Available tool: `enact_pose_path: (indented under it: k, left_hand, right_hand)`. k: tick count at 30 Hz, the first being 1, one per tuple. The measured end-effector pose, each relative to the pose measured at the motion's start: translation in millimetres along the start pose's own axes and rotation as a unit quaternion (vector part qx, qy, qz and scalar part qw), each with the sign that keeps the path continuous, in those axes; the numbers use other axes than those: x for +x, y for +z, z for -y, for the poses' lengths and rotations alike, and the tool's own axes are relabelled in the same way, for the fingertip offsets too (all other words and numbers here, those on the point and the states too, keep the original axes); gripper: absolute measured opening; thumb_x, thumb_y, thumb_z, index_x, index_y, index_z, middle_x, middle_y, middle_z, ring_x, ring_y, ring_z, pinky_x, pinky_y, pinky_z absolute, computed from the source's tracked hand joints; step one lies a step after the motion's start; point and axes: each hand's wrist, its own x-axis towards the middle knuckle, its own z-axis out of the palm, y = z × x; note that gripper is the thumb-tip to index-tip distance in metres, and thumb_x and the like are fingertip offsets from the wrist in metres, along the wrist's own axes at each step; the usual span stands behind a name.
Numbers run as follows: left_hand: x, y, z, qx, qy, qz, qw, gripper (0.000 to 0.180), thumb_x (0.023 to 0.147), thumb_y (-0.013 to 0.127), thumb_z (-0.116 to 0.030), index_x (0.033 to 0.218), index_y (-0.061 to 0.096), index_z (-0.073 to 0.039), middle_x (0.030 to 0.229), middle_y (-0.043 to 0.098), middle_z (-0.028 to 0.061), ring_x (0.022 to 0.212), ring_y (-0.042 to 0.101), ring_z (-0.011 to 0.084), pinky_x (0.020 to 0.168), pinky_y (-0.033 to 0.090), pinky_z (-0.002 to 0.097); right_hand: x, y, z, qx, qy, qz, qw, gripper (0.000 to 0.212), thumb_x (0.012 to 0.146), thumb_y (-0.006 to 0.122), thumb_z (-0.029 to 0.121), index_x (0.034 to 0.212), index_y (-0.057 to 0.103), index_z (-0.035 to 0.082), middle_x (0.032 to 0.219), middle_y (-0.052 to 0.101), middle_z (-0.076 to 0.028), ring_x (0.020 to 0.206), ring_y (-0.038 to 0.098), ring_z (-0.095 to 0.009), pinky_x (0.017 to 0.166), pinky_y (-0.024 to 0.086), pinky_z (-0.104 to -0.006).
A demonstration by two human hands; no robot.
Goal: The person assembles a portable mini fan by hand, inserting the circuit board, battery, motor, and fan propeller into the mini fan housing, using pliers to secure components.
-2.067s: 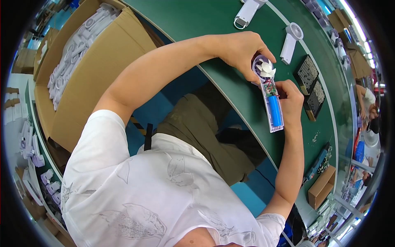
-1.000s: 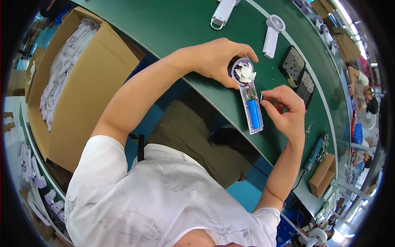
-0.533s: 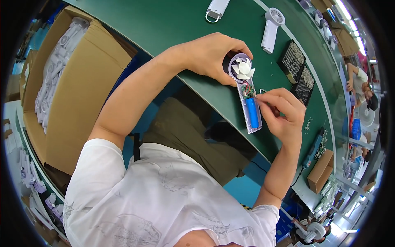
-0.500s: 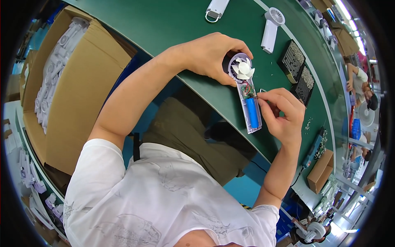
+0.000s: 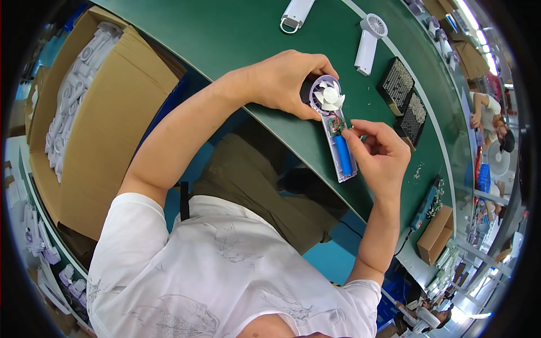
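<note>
The opened pale purple shell of a handheld fan (image 5: 354, 168) lies tilted just above the green table. White blades (image 5: 329, 97) sit in its round head, with a small green circuit board (image 5: 335, 125) and red wires below. A blue cylindrical battery (image 5: 342, 155) fills the handle. My left hand (image 5: 284, 81) is closed around the round head, thumb at its near side, fingertips at the far rim. My right hand (image 5: 382, 151) is bent in a pinch at the board's right edge, thumb tip by the battery's top; whatever lies between the fingertips is hidden.
A finished-looking white handheld fan (image 5: 367, 50) and another white part with a ring (image 5: 296, 16) lie farther back. Two black trays of small screws (image 5: 397, 84) stand at right, near a blue electric screwdriver (image 5: 426, 204) and small carton (image 5: 435, 235). A large carton (image 5: 121, 129) holds white parts at left.
My right thumb has moved left, onto the board's edge near the battery top. My left hand and the fan shell have shifted slightly left in the picture.
</note>
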Motion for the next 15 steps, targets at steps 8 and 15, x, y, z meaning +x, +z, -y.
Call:
enact_pose_path:
  k: [8,15]
  left_hand:
    - [-4,3,-1,-0.011,0.002,-0.014,1.000,0.063,0.068,0.092,-0.015,0.121,0.062,0.001,0.111,0.074,0.0153,0.103,0.073,0.0252,0.095,0.056,0.0333]
    - [-12,11,-6,0.037,0.018,-0.073,0.996,0.064,0.068,0.092,-0.016,0.120,0.061,0.003,0.110,0.073,0.0178,0.104,0.073,0.0286,0.094,0.057,0.0350]
  right_hand:
    - [-5,-2,4,-0.048,0.030,0.003,0.998,0.019,0.083,0.084,0.005,0.100,0.078,-0.001,0.080,0.068,0.002,0.061,0.049,-0.001,0.053,0.038,-0.0188]
    - [-5,7,9,-0.012,0.115,-0.027,0.993,0.021,0.084,0.083,0.007,0.104,0.079,-0.001,0.083,0.072,-0.001,0.063,0.052,-0.002,0.058,0.043,-0.0197]
